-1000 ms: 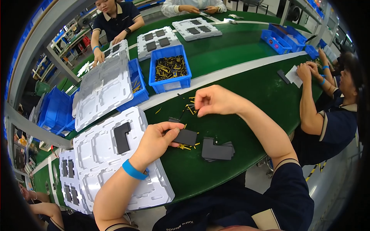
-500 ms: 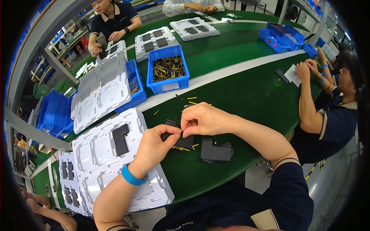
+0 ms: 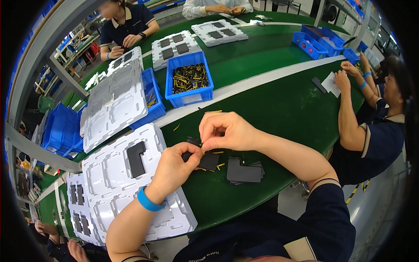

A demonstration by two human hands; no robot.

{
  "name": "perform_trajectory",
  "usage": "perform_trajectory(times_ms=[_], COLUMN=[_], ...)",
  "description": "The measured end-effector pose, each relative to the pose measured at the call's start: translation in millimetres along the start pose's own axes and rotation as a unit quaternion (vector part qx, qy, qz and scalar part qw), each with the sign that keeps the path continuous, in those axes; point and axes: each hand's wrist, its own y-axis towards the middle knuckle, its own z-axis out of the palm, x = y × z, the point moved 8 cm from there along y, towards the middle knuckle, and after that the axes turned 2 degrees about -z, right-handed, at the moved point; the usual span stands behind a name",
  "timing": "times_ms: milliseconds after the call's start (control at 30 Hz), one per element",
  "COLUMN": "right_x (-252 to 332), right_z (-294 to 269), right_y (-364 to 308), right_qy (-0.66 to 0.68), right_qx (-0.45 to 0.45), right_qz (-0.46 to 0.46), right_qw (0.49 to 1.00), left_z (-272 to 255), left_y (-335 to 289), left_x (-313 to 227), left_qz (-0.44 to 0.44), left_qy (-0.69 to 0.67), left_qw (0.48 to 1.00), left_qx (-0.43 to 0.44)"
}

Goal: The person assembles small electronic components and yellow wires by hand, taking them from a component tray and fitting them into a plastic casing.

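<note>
My left hand (image 3: pixel 176 162), with a blue band at the wrist, is closed on a flat black battery-like part (image 3: pixel 209 161) near the table's front edge. Beside its thumb, the fingertips of my right hand (image 3: pixel 230 131) are pinched together at the part's upper edge. Whatever lies between those fingertips is too small to make out. Thin yellow strips (image 3: pixel 220 166) lie around and partly under the part. Right of it is a small stack of similar flat dark parts (image 3: pixel 244 170), each with a notched corner.
A white moulded tray (image 3: pixel 118 174) at my left carries one black part (image 3: pixel 136 159). Beyond my hands stands a blue bin (image 3: pixel 190 98) of black and yellow scraps, beside a propped white tray (image 3: pixel 115 102). Co-workers sit across the green table (image 3: pixel 279 109) and at the right.
My right hand's fingers have shifted slightly left and its knuckles have lifted. More of the black part shows. The left hand is nearly still. Across the table a co-worker's hands have moved together.
</note>
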Motion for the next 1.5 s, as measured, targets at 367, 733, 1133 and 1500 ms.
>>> perform_trajectory(times_ms=[367,733,1133,1500], right_x=[-18,-27,-21,-21], right_z=[-9,-14,-5,-2], right_y=[0,-2,-4,-2], right_qy=[-0.075,0.099,0.089,0.101], right_qx=[-0.026,-0.078,-0.082,-0.083], right_qz=[0.039,0.147,0.135,0.136], right_qw=[0.996,0.981,0.983,0.982], left_z=[7,-3,-7,-10], left_y=[0,-2,-2,-2], left_x=[-3,-3,-3,1], left_qz=[0.023,0.03,0.021,0.048], left_qy=[-0.076,-0.109,-0.036,-0.05], left_qw=[0.997,0.993,0.997,0.994], left_qx=[0.02,-0.038,-0.059,-0.09])
